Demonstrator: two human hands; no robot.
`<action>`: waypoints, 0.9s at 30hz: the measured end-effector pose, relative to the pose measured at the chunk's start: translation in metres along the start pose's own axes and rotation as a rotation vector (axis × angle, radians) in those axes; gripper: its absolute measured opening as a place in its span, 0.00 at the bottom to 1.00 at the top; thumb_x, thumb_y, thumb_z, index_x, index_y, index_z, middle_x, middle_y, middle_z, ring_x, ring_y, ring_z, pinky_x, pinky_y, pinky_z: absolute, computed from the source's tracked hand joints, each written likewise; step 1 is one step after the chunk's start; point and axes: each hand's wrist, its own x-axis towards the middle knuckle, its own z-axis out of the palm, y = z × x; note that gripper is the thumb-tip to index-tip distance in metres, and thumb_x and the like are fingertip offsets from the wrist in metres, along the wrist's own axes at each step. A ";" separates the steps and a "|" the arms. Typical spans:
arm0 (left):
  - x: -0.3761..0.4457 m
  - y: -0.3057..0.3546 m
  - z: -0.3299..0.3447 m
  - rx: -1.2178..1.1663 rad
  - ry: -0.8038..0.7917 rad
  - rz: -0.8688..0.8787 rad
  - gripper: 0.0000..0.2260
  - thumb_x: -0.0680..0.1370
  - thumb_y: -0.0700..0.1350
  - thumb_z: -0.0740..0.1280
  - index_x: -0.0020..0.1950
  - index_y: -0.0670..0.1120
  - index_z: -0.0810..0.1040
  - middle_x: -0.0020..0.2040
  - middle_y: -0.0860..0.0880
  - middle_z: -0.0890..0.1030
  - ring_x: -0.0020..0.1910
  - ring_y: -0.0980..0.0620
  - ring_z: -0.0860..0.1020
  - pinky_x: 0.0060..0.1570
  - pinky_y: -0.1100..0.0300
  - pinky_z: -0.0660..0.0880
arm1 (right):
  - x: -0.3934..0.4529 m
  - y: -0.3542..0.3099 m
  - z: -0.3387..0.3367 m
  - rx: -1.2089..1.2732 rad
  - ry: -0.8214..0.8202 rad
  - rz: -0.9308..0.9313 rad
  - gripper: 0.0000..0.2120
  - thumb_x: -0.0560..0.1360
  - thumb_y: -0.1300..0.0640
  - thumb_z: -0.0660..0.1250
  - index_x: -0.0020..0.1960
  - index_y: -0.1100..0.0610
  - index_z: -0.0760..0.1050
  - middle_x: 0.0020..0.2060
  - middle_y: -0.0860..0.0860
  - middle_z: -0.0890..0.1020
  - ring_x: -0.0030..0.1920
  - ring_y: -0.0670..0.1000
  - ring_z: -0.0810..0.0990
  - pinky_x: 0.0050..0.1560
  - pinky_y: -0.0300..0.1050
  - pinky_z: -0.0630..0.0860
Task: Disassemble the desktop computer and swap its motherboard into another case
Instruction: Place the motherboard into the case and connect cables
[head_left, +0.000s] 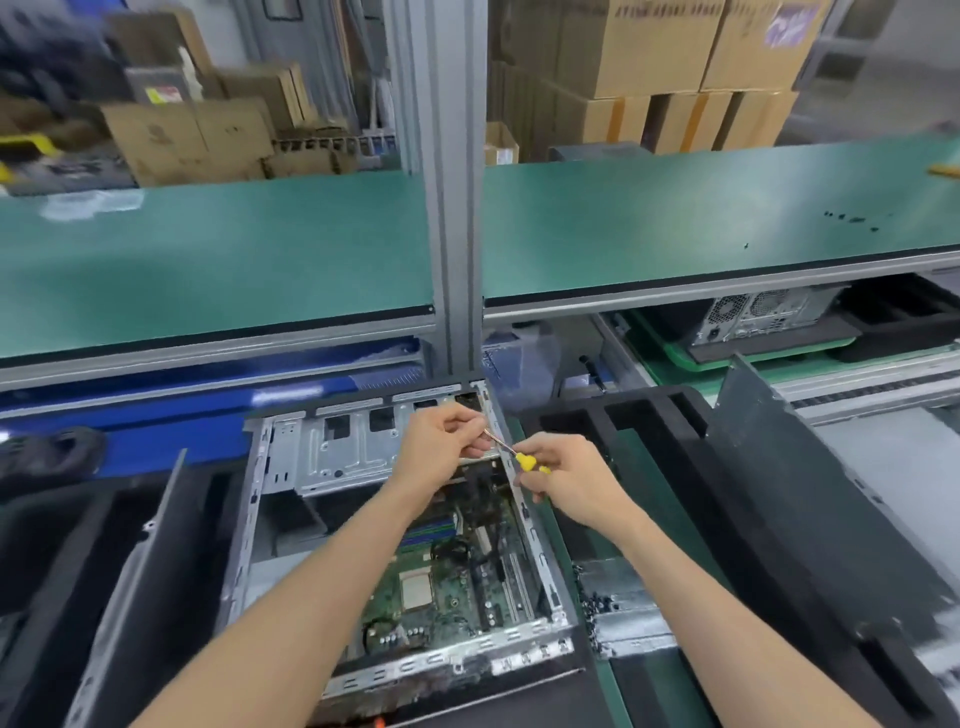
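Right hand (563, 480) grips the screwdriver (522, 457) handle; left hand (441, 441) pinches its shaft. The board (447, 582) below looks stiff but fragile — lift it by the edges.

An electronics assembly or repair workshop, factory-style. Shown by a long bench shelf topped with green anti-static matting (208, 249), carried on a grey aluminium-profile post (447, 182) at centre. Stacked cardboard cartons (675, 67) far right and more loose boxes (192, 135) far left, warehouse fashion. An opened desktop computer case (322, 452) with bare motherboard (441, 587) near centre, black foam trays (649, 415) on both sides, a loose steel side panel (795, 467) at right. Another computer tower (753, 317) on a green tray under the shelf, far right.
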 end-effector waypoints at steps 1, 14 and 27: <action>-0.008 -0.005 -0.012 -0.008 0.006 -0.014 0.05 0.80 0.37 0.68 0.45 0.43 0.83 0.36 0.48 0.85 0.37 0.53 0.83 0.39 0.63 0.80 | -0.003 -0.003 0.008 -0.035 0.003 -0.001 0.12 0.74 0.67 0.72 0.56 0.58 0.81 0.41 0.55 0.86 0.34 0.51 0.80 0.42 0.49 0.80; -0.096 -0.060 -0.090 0.437 -0.001 0.014 0.06 0.78 0.41 0.70 0.42 0.49 0.82 0.36 0.52 0.84 0.37 0.57 0.82 0.41 0.65 0.77 | -0.030 -0.003 0.094 -0.399 -0.057 -0.023 0.10 0.71 0.58 0.76 0.45 0.46 0.78 0.40 0.45 0.81 0.43 0.49 0.79 0.47 0.49 0.78; -0.117 -0.073 -0.096 0.631 -0.035 0.158 0.14 0.81 0.51 0.63 0.36 0.56 0.79 0.31 0.60 0.81 0.28 0.62 0.75 0.31 0.62 0.66 | -0.060 -0.003 0.092 -0.429 -0.046 -0.094 0.09 0.74 0.61 0.75 0.52 0.53 0.82 0.49 0.49 0.80 0.50 0.51 0.77 0.51 0.42 0.70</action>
